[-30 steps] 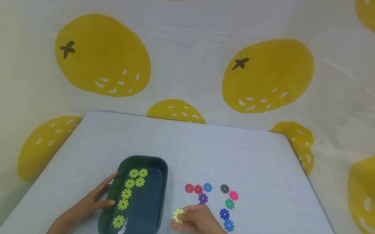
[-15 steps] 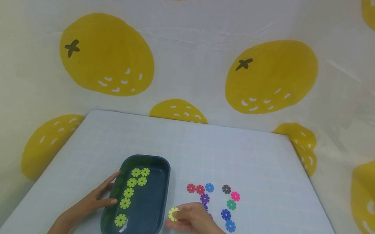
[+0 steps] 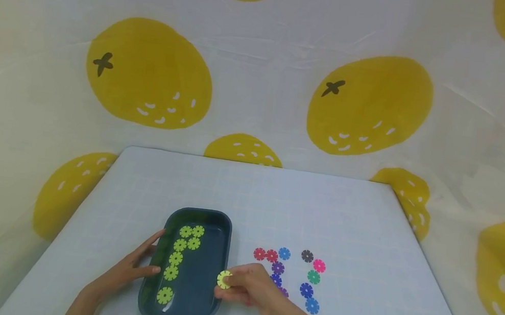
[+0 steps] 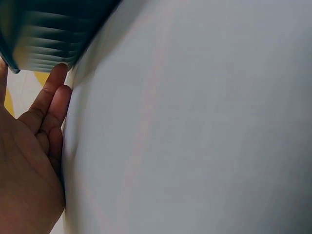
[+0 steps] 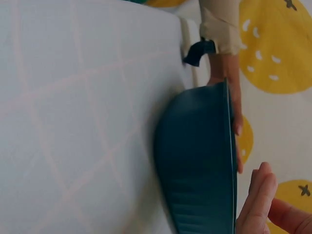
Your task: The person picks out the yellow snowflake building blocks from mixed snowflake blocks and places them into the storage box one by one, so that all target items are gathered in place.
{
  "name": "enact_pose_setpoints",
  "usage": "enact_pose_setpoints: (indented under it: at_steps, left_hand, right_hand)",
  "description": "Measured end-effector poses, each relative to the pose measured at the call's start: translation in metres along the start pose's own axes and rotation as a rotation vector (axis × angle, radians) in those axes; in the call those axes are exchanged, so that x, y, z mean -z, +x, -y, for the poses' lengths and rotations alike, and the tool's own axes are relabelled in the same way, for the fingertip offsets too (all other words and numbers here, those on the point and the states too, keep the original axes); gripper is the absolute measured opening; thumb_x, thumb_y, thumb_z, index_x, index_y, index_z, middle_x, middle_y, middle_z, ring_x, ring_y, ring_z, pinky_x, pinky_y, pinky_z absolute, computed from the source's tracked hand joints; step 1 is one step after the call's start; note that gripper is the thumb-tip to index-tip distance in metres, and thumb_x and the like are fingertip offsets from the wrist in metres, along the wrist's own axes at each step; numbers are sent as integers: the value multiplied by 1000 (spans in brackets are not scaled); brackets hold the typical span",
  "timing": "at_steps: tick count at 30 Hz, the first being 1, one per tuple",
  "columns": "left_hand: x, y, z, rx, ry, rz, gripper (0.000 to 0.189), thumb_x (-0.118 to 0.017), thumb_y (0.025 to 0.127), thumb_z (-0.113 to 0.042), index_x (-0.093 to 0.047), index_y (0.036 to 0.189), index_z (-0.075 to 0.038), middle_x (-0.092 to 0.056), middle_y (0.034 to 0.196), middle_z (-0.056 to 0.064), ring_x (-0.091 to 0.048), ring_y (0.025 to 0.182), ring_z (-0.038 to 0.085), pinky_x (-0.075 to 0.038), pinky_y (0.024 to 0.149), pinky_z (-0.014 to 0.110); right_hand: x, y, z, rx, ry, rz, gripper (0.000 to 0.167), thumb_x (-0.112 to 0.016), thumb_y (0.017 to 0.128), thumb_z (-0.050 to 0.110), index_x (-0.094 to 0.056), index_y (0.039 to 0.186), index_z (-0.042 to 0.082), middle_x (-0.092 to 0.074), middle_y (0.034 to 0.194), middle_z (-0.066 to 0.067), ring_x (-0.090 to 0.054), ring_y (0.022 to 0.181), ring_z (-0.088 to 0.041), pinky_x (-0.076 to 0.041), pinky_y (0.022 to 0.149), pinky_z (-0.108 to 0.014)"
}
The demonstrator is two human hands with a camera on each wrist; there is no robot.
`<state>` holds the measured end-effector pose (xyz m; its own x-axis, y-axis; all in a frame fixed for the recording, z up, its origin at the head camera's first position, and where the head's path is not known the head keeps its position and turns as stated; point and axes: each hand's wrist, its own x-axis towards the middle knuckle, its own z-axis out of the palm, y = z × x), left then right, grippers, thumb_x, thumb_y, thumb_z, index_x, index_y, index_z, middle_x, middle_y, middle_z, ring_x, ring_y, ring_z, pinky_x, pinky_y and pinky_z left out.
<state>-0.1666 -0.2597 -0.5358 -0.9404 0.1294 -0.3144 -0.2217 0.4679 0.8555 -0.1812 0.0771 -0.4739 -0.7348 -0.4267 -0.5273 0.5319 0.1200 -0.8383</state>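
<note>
My right hand point(image 3: 252, 285) pinches a yellow-green notched plastic disc point(image 3: 223, 279) between thumb and fingers, right at the right rim of a dark teal tray point(image 3: 196, 290). Inside the tray, several yellow-green discs point(image 3: 175, 259) form a line down its left half. My left hand point(image 3: 125, 271) rests against the tray's left side, thumb and fingers spread along the rim. In the left wrist view, its extended fingertips point(image 4: 60, 68) meet the tray's ribbed outer wall point(image 4: 48, 46). The right wrist view shows the tray's outer wall point(image 5: 195, 156) beside my right hand point(image 5: 258, 204); the disc is hidden there.
Right of the tray, red discs point(image 3: 260, 254), a blue disc point(image 3: 284, 253) and purple discs point(image 3: 278, 268) form one group. A second group includes a black disc point(image 3: 307, 256), a pink disc point(image 3: 319, 265) and a green disc point(image 3: 314, 277). The white table point(image 3: 248, 193) meets a fruit-print cloth behind.
My right hand has moved left with the yellow-green disc, from beside the tray to its right rim. My left hand stays at the tray's side. The head view has shifted slightly.
</note>
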Motion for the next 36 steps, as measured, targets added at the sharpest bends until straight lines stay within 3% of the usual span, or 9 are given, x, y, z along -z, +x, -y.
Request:
enact_pose_setpoints:
  at_steps: [10, 18, 26, 36]
  left_hand:
    - [1, -1, 3, -16, 11, -7, 87, -70, 91, -35, -13, 157, -42, -22, 162, 19, -24, 144, 47, -18, 107, 80]
    - [1, 1, 6, 0, 6, -10, 88, -71, 90, -38, -14, 157, -44, -22, 163, 18, -24, 145, 46, -17, 109, 79]
    - [2, -1, 4, -7, 7, -21, 87, -72, 89, -36, -17, 156, -45, -26, 161, 20, -29, 143, 44, -20, 108, 78]
    - [0, 1, 2, -54, 24, -10, 87, -70, 91, -37, -14, 158, -40, -30, 159, 20, -32, 142, 44, -18, 109, 77]
  right_hand:
    - [-21, 11, 17, 32, 34, 57, 21, -68, 91, 9, -70, 109, -3, -75, 94, -18, -76, 87, -23, -59, 70, -21]
    - [-33, 25, 32, 58, 7, 54, 20, -68, 92, 9, -71, 108, -3, -76, 93, -18, -76, 86, -24, -59, 69, -23]
    - [-44, 38, 50, 102, -20, 92, 27, -66, 93, 9, -68, 116, -6, -75, 94, -20, -76, 87, -25, -60, 70, -25]
    - [-52, 52, 61, 68, 5, 51, 27, -68, 91, 4, -68, 115, -7, -74, 90, -23, -76, 82, -28, -61, 65, -27]
